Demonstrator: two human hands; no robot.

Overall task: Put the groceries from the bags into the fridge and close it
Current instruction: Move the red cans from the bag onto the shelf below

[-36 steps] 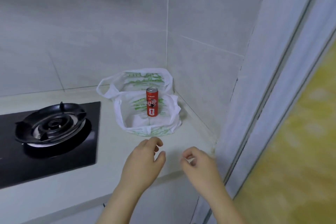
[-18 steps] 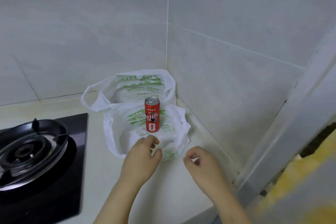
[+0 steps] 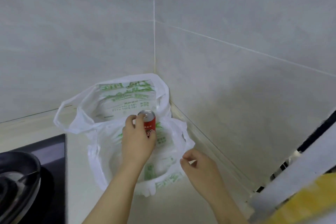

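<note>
A white plastic bag (image 3: pixel 101 129) with green print lies open on the counter in the wall corner. Inside it a red drink can (image 3: pixel 149 122) stands upright. My left hand (image 3: pixel 138 138) has reached into the bag and its fingers and thumb wrap around the can from the left. To the right of the bag's front edge my right hand (image 3: pixel 198 167) hovers with its fingers loosely curled, holding nothing. The fridge is not in view.
A black gas hob (image 3: pixel 32 178) with a burner ring sits at the lower left. Tiled walls (image 3: pixel 236 60) close the corner behind and to the right of the bag. A grey door frame (image 3: pixel 294 174) and a yellow surface lie at the lower right.
The view moved closer to the bag. My left hand went forward into the bag and closed around the can. My right hand moved up beside the bag's right edge.
</note>
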